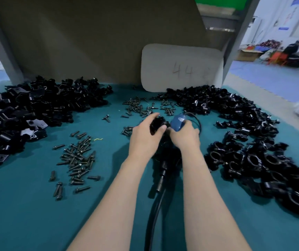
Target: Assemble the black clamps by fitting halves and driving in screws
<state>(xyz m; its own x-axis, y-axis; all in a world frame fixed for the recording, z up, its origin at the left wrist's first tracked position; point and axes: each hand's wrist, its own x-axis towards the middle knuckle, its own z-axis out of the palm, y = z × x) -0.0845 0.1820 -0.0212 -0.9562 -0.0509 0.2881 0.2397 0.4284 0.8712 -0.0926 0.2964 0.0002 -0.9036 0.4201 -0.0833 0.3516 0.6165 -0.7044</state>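
Observation:
My left hand [144, 136] grips a black clamp [157, 124] at the middle of the teal table, thumb curled over its near side. Right beside it, my right hand [185, 137] holds a blue-bodied power screwdriver [178, 122], its nose against the clamp. A black hose [154, 211] runs from the tool toward me between my forearms. Loose black screws [77, 160] lie scattered front left, and more screws [145, 105] lie just beyond my hands.
A big heap of black clamp halves [36, 109] fills the left of the table. Another heap of clamp parts [235, 113] curves along the right, ending in ring-shaped clamps [264, 165] near the front right. A white card marked 44 [181, 67] leans at the back.

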